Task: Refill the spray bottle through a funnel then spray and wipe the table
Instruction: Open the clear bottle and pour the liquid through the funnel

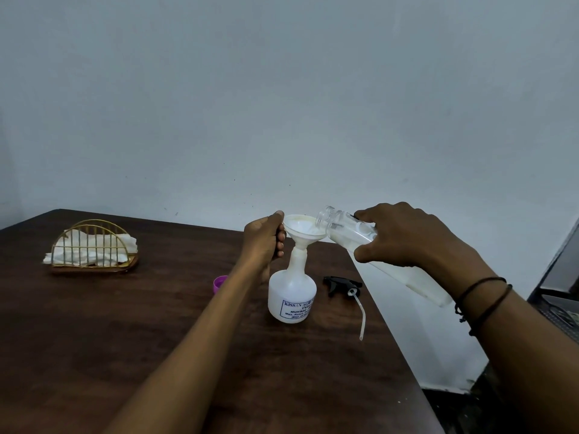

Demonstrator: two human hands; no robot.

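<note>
A white spray bottle (291, 292) with a blue printed label stands upright on the dark wooden table (125, 324), its top off. A white funnel (300, 229) sits in its neck. My left hand (264, 241) grips the funnel's rim at the left side. My right hand (407, 234) holds a clear refill bottle (351, 233), tilted with its open mouth over the funnel, whitish liquid inside. The black trigger spray head (340, 284) with its dip tube lies on the table to the right of the spray bottle.
A purple cap (220, 283) lies left of the spray bottle, partly behind my left forearm. A gold wire holder (92, 245) with white tissues stands at the far left. The table's right edge runs close beside the spray head. A grey wall rises behind.
</note>
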